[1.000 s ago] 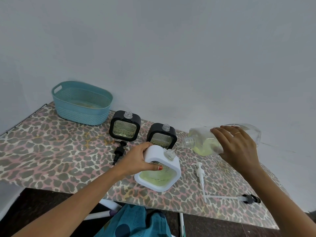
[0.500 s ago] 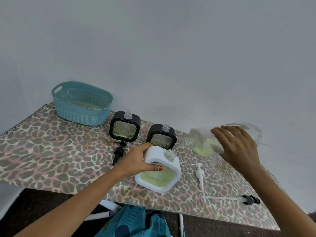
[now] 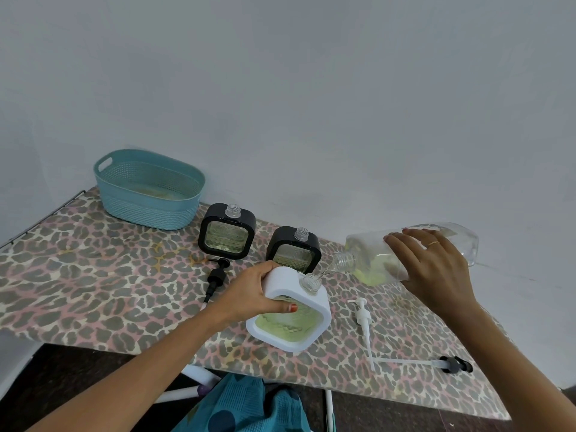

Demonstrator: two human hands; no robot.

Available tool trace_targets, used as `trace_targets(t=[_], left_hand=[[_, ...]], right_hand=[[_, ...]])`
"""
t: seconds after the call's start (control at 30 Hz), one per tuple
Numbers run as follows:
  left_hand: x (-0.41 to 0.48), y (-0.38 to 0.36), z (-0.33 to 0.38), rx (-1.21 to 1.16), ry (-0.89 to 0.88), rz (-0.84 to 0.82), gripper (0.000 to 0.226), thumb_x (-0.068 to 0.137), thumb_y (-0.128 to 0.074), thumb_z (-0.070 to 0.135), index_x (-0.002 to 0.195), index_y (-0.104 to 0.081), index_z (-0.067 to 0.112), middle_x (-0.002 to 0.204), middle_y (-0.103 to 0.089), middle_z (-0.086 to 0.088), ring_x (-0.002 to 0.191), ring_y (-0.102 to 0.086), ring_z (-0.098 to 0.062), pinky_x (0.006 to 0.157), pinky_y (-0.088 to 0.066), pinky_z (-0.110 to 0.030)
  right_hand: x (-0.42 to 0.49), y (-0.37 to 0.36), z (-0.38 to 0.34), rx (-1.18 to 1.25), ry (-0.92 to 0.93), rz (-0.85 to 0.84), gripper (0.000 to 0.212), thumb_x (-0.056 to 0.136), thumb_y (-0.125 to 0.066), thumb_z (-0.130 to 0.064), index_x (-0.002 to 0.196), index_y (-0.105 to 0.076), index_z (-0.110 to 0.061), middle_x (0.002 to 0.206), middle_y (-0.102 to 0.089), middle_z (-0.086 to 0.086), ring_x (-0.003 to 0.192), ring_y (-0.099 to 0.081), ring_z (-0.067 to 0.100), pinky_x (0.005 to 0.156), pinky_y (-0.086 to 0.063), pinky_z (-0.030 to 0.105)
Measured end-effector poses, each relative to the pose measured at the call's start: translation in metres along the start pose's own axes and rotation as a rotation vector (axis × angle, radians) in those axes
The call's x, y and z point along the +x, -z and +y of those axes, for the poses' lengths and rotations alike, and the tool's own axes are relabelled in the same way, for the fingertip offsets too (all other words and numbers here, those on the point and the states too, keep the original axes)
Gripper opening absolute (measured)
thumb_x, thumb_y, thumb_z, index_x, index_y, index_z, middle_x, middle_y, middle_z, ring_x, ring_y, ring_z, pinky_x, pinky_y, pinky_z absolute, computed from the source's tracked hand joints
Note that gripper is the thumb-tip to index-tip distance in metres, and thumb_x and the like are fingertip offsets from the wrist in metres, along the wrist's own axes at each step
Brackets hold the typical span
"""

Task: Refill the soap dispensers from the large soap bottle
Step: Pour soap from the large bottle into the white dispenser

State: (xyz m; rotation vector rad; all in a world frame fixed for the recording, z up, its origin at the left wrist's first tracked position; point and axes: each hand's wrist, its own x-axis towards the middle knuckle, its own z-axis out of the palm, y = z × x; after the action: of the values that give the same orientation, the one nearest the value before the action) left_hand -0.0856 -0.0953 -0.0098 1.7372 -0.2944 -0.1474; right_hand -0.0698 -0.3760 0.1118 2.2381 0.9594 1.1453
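Observation:
My left hand (image 3: 254,294) grips the top corner of a white square soap dispenser (image 3: 293,319) standing near the table's front edge, its clear neck uncapped. My right hand (image 3: 433,269) holds the large clear soap bottle (image 3: 374,257) tipped on its side, mouth just above the dispenser's neck. A thin stream of yellow-green soap runs from the mouth into the neck. Two black square dispensers (image 3: 227,233) (image 3: 294,251) stand uncapped behind the white one.
A teal plastic basket (image 3: 149,190) sits at the back left. A black pump (image 3: 216,275) lies left of my left hand; a white pump (image 3: 363,322) and another black-headed pump (image 3: 452,364) lie at the right front. The leopard-print table (image 3: 93,275) ends close to me.
The large bottle's rear end has lifted slightly, tipping it a little further. Both hands and the white dispenser stay in place.

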Motion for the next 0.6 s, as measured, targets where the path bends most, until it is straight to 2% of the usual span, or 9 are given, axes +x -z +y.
trace_targets(t=[0.27,0.47,0.6], left_hand=[[-0.0005,-0.0006,-0.0007,-0.009,0.006,0.000,0.066,0.042,-0.082,0.048,0.099,-0.060,0.024,0.098,-0.067,-0.002,0.091,-0.066,-0.018,0.082,-0.055,-0.043],[-0.0015,-0.0018,0.0015,-0.025,0.006,0.002,0.059,0.042,-0.082,0.045,0.095,-0.059,0.030,0.097,-0.067,0.001,0.089,-0.066,-0.015,0.081,-0.056,-0.039],[-0.0024,-0.0023,0.0026,-0.030,-0.002,0.000,0.063,0.043,-0.082,0.045,0.098,-0.060,0.025,0.097,-0.067,0.001,0.089,-0.066,-0.014,0.079,-0.057,-0.036]], right_hand=[[-0.0008,0.0014,0.0000,-0.007,0.012,0.006,0.051,0.057,-0.087,-0.012,0.097,-0.055,-0.008,0.087,-0.071,0.009,0.082,-0.069,0.032,0.071,-0.054,0.040],[-0.0019,0.0009,0.0019,-0.014,0.020,0.019,0.045,0.062,-0.084,-0.013,0.097,-0.057,-0.008,0.088,-0.071,0.009,0.084,-0.069,0.032,0.073,-0.054,0.040],[-0.0021,0.0005,0.0022,-0.024,0.027,0.039,0.033,0.075,-0.069,-0.020,0.101,-0.052,-0.009,0.089,-0.071,0.007,0.085,-0.069,0.031,0.075,-0.053,0.039]])
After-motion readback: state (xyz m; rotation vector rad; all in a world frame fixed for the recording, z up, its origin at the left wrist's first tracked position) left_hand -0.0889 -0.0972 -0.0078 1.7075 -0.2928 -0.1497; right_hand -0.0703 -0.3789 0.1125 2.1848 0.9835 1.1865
